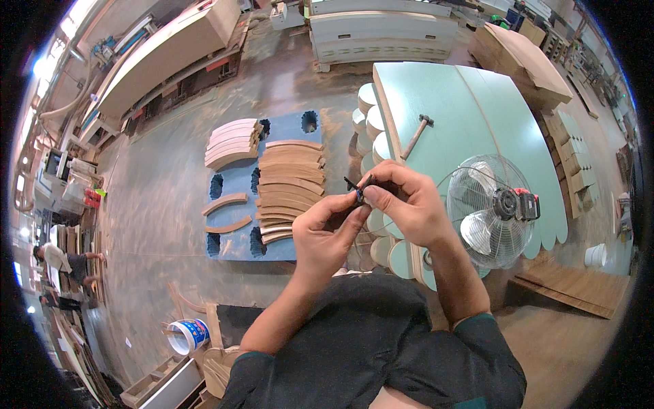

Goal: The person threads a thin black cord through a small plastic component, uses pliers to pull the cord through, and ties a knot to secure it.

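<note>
Both hands are raised in front of my chest, fingertips meeting around a small dark object (351, 184) with a thin black bar sticking out and a speck of blue. Its kind is too small to make out. My left hand (325, 228) pinches it from the left, thumb and forefinger closed. From the right, my right hand (409, 201) grips it between thumb and bent fingers, which hide much of it. Just beyond the right hand, a hammer (415, 136) with a wooden handle lies on the pale green board stack (470, 102).
A metal fan (494, 210) stands at the right by the boards. Curved wooden pieces (289, 177) lie in rows on a blue pallet (286, 126) on the floor. A white and blue bucket (189, 335) is at lower left. Another person (65, 264) is at far left.
</note>
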Motion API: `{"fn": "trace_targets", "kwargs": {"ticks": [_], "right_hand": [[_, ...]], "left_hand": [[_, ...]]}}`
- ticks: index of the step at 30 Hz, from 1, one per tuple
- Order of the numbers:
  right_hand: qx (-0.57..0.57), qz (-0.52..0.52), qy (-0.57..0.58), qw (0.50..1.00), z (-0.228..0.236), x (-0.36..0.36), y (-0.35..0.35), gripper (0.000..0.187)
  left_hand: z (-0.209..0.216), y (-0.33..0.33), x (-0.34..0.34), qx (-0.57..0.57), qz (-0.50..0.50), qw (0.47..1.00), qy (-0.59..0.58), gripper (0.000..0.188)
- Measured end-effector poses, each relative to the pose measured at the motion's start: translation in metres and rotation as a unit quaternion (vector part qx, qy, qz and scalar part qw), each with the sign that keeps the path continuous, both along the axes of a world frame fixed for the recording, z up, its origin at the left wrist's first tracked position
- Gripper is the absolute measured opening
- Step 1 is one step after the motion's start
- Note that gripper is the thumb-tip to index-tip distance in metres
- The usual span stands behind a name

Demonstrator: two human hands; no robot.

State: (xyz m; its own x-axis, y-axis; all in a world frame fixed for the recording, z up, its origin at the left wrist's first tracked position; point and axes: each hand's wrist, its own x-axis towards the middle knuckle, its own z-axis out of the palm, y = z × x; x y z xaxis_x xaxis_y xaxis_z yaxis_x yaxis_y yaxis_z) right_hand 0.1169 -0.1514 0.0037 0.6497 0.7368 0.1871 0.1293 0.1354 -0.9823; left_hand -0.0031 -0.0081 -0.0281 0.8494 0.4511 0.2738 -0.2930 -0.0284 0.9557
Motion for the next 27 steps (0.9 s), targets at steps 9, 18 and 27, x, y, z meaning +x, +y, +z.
{"fn": "trace_targets", "kwargs": {"ticks": [9, 18, 27], "right_hand": [[0.053, 0.059, 0.107, 0.991, -0.009, 0.021, -0.009, 0.017], [0.076, 0.004, 0.088, 0.993, -0.009, 0.007, -0.021, 0.017], [0.09, -0.068, -0.022, 0.993, -0.002, -0.012, -0.018, 0.016]], "left_hand": [[0.023, 0.003, 0.013, -0.062, -0.073, 0.991, 0.092, 0.019], [0.008, 0.005, 0.021, -0.192, -0.132, 0.966, 0.108, 0.018], [0.0, 0.005, 0.021, -0.268, -0.218, 0.936, 0.061, 0.02]]}}
